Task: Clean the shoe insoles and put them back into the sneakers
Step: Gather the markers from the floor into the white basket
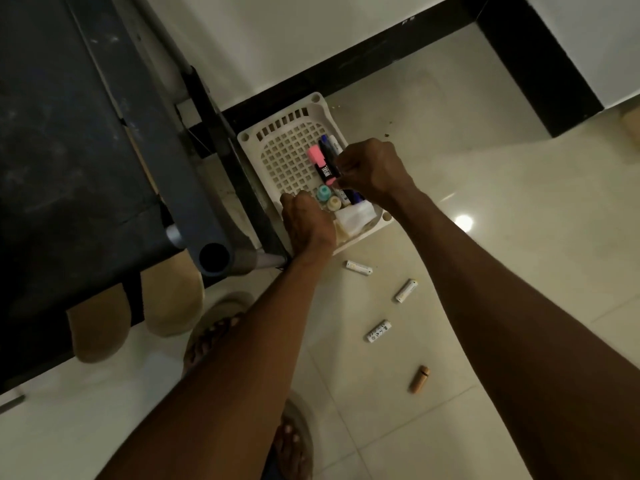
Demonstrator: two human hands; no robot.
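Two beige insoles point(169, 299) point(98, 329) lie at the left, partly under the edge of a dark frame. No sneakers are in view. Both hands are over a white plastic basket point(273, 133) on the floor. My right hand point(372, 168) pinches the near end of a pink highlighter point(320, 162) that lies among several markers. My left hand point(306, 225) reaches into the basket's near corner beside a teal-capped bottle point(323, 194). Its fingers curl downward, and whatever they hold is hidden.
A dark machine frame with grey tubes point(194, 188) fills the left. Three white batteries point(359, 267) point(406, 291) point(378, 330) and a tan cylinder point(419, 379) lie on the pale tiles. A cream-capped bottle point(334, 202) and a folded tissue point(356, 216) sit in the basket. Sandalled feet point(211, 337) stand below.
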